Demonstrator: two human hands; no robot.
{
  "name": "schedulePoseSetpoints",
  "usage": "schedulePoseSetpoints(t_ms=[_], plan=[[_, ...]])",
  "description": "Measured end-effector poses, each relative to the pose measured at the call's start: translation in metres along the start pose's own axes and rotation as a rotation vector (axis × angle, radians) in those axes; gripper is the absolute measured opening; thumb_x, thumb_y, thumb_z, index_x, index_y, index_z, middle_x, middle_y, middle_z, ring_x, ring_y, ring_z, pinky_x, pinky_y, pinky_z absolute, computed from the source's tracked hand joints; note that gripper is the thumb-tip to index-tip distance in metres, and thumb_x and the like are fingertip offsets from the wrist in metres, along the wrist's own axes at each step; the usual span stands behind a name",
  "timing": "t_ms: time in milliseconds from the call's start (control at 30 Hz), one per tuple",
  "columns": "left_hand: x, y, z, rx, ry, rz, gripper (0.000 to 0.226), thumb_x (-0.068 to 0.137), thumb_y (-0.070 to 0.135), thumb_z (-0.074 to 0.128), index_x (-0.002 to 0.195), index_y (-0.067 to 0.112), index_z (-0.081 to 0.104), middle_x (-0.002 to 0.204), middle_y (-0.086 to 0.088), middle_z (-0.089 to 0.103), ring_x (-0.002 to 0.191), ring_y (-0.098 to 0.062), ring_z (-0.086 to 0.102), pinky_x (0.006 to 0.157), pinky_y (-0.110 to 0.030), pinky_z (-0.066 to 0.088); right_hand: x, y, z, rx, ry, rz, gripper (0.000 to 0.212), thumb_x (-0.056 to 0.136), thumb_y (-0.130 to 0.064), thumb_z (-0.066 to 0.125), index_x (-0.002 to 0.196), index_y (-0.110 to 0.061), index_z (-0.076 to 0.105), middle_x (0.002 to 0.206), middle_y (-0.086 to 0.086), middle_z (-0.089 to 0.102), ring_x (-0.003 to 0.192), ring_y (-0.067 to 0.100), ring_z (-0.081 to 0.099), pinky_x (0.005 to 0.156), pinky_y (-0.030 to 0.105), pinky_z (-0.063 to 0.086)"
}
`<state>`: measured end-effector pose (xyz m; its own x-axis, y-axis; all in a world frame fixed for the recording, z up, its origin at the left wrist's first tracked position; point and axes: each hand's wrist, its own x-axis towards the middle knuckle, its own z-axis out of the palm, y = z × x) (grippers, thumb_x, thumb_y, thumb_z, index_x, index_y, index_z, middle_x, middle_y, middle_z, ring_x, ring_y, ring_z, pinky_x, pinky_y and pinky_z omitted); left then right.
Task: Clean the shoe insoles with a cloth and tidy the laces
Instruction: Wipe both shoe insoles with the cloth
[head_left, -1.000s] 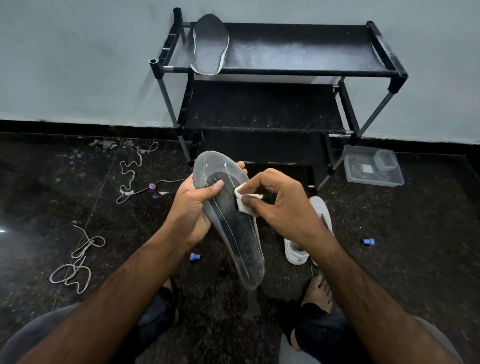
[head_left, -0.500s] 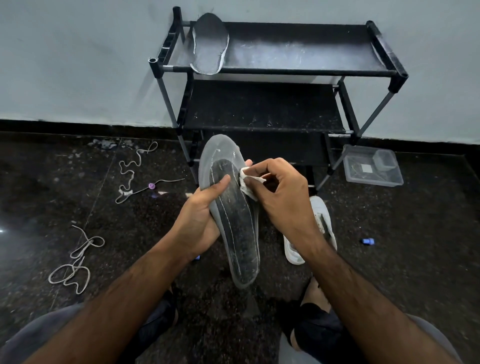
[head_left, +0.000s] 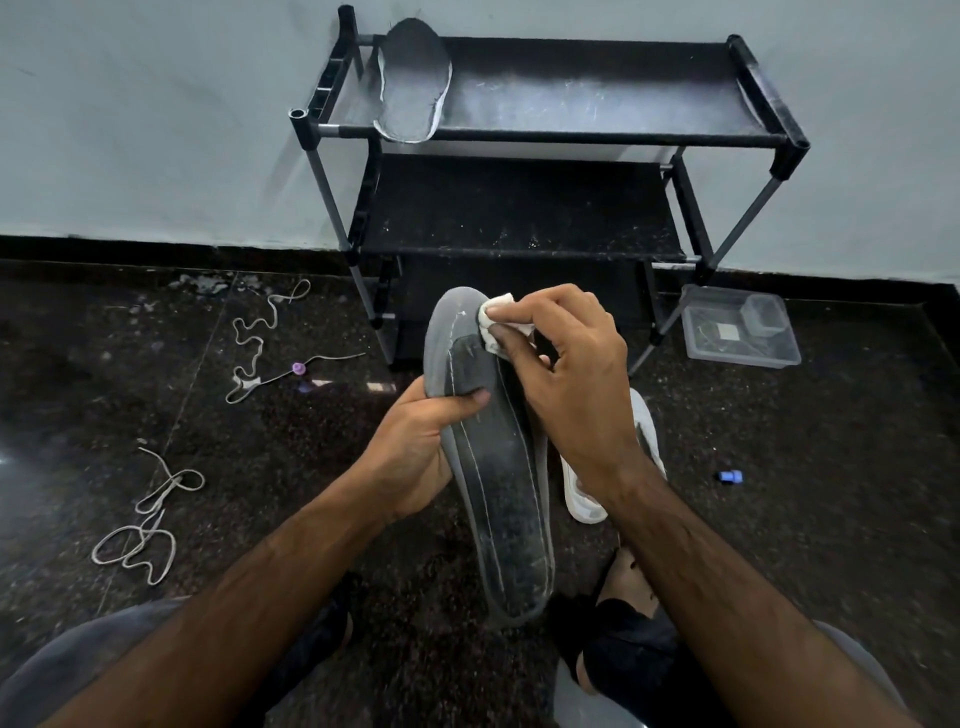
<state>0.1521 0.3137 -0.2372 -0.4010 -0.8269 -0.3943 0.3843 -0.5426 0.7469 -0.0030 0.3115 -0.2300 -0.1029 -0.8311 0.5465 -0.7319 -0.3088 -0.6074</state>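
Insole (head_left: 498, 499) in hand: matt grey fabric face, dusty, pale stitch line along its length; edge looks like soft foam. Cloth (head_left: 493, 317): small white wad, soft and crumpled. Second insole (head_left: 413, 85) on the rack: same matt dark fabric, pale rim. Shoe rack (head_left: 545, 135): dull grey metal tubes, black plastic joints, black matt fabric shelves streaked with dust. Floor (head_left: 831, 519): polished dark speckled stone, glossy, with light reflections. Laces (head_left: 143, 530): pale woven cord. Box (head_left: 740, 330): clear smooth plastic. Shoe (head_left: 644, 441): white, smooth finish. Wall (head_left: 130, 130): matt painted, pale.
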Motion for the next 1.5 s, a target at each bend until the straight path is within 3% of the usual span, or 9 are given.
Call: schedulePoseSetpoints(t_ms=[200, 400, 567, 733, 833, 1000, 1200, 1400, 1500], plan=[[0.005, 0.016, -0.007, -0.092, 0.119, 0.094, 0.031, 0.098, 0.005, 0.049, 0.127, -0.003, 0.057, 0.105, -0.015, 0.076, 0.093, -0.026, 0.075, 0.075, -0.038, 0.062, -0.007, 0.009, 0.003, 0.109, -0.197, 0.099, 0.009, 0.090, -0.025, 0.076, 0.099, -0.026, 0.075, 0.097, -0.015, 0.066, 0.096, 0.010, 0.066, 0.086, 0.047, 0.054], [0.006, 0.027, -0.010, -0.188, -0.004, 0.071, 0.036, 0.105, 0.010, 0.036, 0.134, -0.006, 0.051, 0.130, -0.020, 0.065, 0.117, -0.032, 0.067, 0.088, -0.042, 0.059, -0.010, 0.004, -0.002, 0.060, -0.354, 0.042, 0.009, 0.082, -0.027, 0.080, 0.085, -0.026, 0.072, 0.085, -0.016, 0.061, 0.086, 0.007, 0.057, 0.082, 0.048, 0.052], [0.000, 0.018, -0.005, -0.107, -0.073, -0.029, 0.050, 0.091, 0.018, 0.061, 0.137, 0.001, 0.053, 0.107, -0.017, 0.072, 0.091, -0.027, 0.073, 0.078, -0.040, 0.061, -0.006, 0.000, -0.001, 0.168, -0.230, 0.151, 0.008, 0.087, -0.015, 0.080, 0.094, -0.017, 0.076, 0.094, -0.008, 0.067, 0.087, 0.008, 0.066, 0.076, 0.030, 0.057], [-0.005, 0.008, -0.005, 0.088, -0.158, -0.039, 0.056, 0.074, 0.002, 0.066, 0.127, 0.012, 0.055, 0.098, -0.009, 0.072, 0.086, -0.023, 0.072, 0.071, -0.035, 0.059, -0.003, 0.006, -0.002, 0.223, -0.118, 0.300, 0.007, 0.088, -0.016, 0.079, 0.095, -0.017, 0.076, 0.092, -0.007, 0.071, 0.089, 0.008, 0.070, 0.080, 0.033, 0.059], [-0.001, 0.007, -0.007, 0.080, -0.142, -0.028, 0.059, 0.066, -0.012, 0.059, 0.120, 0.012, 0.058, 0.091, -0.010, 0.072, 0.080, -0.024, 0.072, 0.068, -0.036, 0.060, -0.002, 0.005, -0.002, 0.232, -0.168, 0.245, 0.009, 0.087, -0.015, 0.081, 0.095, -0.016, 0.078, 0.093, -0.007, 0.071, 0.089, 0.009, 0.069, 0.079, 0.032, 0.059], [0.004, 0.018, -0.016, 0.086, -0.083, 0.032, 0.065, 0.069, -0.029, 0.037, 0.120, 0.005, 0.058, 0.091, -0.015, 0.071, 0.078, -0.026, 0.072, 0.066, -0.037, 0.062, -0.006, -0.002, -0.006, 0.322, -0.474, 0.053, 0.012, 0.084, -0.013, 0.084, 0.096, -0.014, 0.081, 0.092, -0.003, 0.069, 0.088, 0.012, 0.068, 0.076, 0.030, 0.057], [-0.001, 0.004, -0.007, 0.098, -0.191, -0.078, 0.061, 0.056, -0.018, 0.050, 0.111, 0.005, 0.059, 0.088, -0.019, 0.069, 0.078, -0.029, 0.071, 0.068, -0.036, 0.061, -0.002, 0.007, -0.006, 0.143, -0.178, 0.026, 0.010, 0.086, -0.008, 0.080, 0.097, -0.010, 0.079, 0.097, -0.002, 0.069, 0.092, 0.008, 0.068, 0.082, 0.030, 0.058], [-0.001, 0.012, -0.013, 0.090, -0.164, -0.068, 0.064, 0.064, -0.030, 0.038, 0.114, 0.006, 0.056, 0.086, -0.016, 0.072, 0.076, -0.026, 0.073, 0.063, -0.034, 0.062, -0.006, -0.006, 0.000, 0.339, -0.487, -0.071, 0.008, 0.086, -0.011, 0.082, 0.093, -0.010, 0.082, 0.093, 0.000, 0.071, 0.087, 0.010, 0.069, 0.078, 0.028, 0.058], [-0.002, 0.008, -0.010, 0.055, -0.211, -0.083, 0.065, 0.061, -0.028, 0.041, 0.118, 0.002, 0.054, 0.096, -0.024, 0.068, 0.085, -0.034, 0.072, 0.071, -0.042, 0.062, -0.001, 0.005, -0.005, 0.237, -0.429, -0.047, 0.009, 0.085, -0.012, 0.082, 0.094, -0.012, 0.082, 0.094, -0.003, 0.071, 0.087, 0.009, 0.069, 0.078, 0.033, 0.059]])
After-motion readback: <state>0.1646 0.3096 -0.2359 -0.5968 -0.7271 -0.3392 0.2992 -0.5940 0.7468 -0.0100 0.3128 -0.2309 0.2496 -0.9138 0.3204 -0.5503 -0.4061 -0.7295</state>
